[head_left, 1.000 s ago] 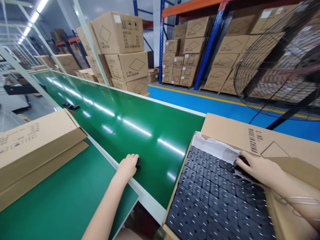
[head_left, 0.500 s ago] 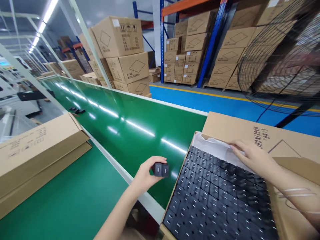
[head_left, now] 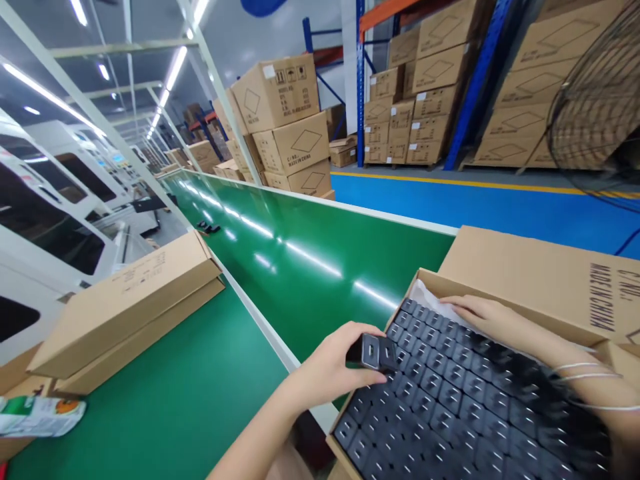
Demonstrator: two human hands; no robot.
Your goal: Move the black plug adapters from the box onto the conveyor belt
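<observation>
My left hand [head_left: 325, 367] is closed around a pair of small black power adapters [head_left: 379, 352], whose slotted ends face me. It holds them just above the left side of an open carton [head_left: 341, 457]. Rows of similar black adapters [head_left: 453, 400] stand packed in that carton, slotted ends up. My right hand [head_left: 493, 321] lies along the carton's far side with its fingers stretched out over a white liner [head_left: 426, 299]. Most of the liner is hidden beneath the hand and forearm.
A green conveyor belt [head_left: 320, 233] runs away to the left, bearing a few dark pieces [head_left: 207, 227]. Long flat cartons [head_left: 135, 300] lie on the left green surface near a printed pouch [head_left: 43, 417]. Behind the open carton is another carton [head_left: 530, 273]; a fan [head_left: 595, 113] stands at right.
My left hand has brought the adapters rightward, from over the belt to the carton's left edge. The right fingers have flattened onto the liner, which now sits lower. The view has turned left.
</observation>
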